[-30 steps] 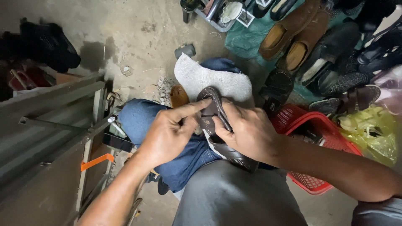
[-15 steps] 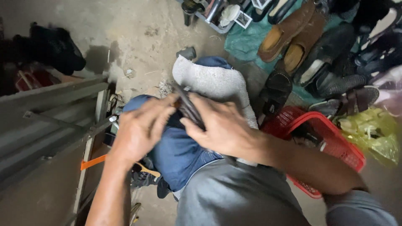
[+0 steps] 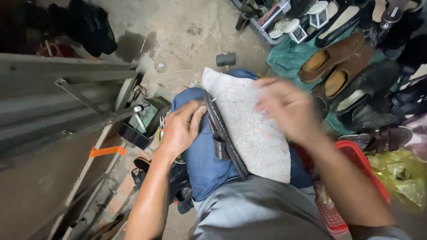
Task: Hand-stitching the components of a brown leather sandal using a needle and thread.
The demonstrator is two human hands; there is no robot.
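Observation:
A dark sandal [image 3: 222,135] lies on edge between my knees, against a grey cloth [image 3: 251,126] spread over my right thigh. My left hand [image 3: 182,129] presses on the sandal's side and holds it against my blue-trousered left knee [image 3: 202,164]. My right hand [image 3: 289,106] hovers above the cloth, blurred, fingers spread, with nothing visible in it.
A red plastic basket [image 3: 360,164] sits by my right leg. Brown shoes [image 3: 333,62] and several dark shoes lie on a green sheet at right. A small hammer head [image 3: 226,58] rests on the concrete floor ahead. Grey metal frames [image 3: 66,111] and a tool box [image 3: 149,116] stand at left.
Both hands were on the sandal above my lap. The sandal now lies down between my knees under the left hand, and the right hand has lifted off to the right.

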